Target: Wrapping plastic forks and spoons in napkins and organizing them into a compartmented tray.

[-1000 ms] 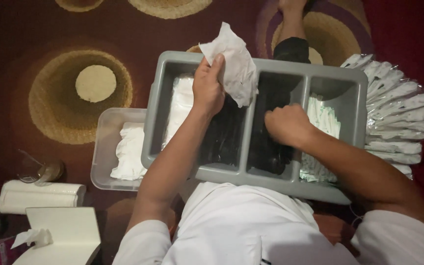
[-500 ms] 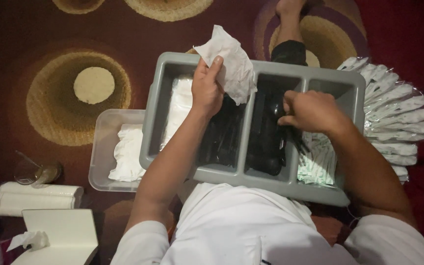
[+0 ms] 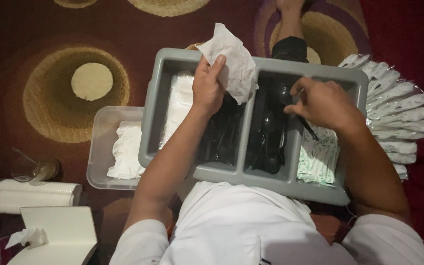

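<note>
A grey divided tray (image 3: 290, 180) rests on my lap. My left hand (image 3: 208, 88) holds a crumpled white paper napkin (image 3: 231, 61) above the tray's far rim. My right hand (image 3: 322, 102) pinches a black plastic utensil (image 3: 309, 127) over the compartment of black cutlery (image 3: 268, 137). Another compartment of black cutlery (image 3: 222, 135) lies under my left wrist. White napkins (image 3: 178, 105) fill the left compartment, and small white and green packets (image 3: 320, 159) fill the right one.
A clear plastic tub (image 3: 101, 147) with white napkins stands left of the tray. Wrapped cutlery packs (image 3: 398, 110) fan out at the right. A glass (image 3: 35, 169), a paper roll (image 3: 35, 194) and a white box (image 3: 62, 235) lie lower left on the patterned carpet.
My right hand has risen from the cutlery compartment and moved right and away from me, now pinching a black utensil. My left hand with the napkin has barely moved.
</note>
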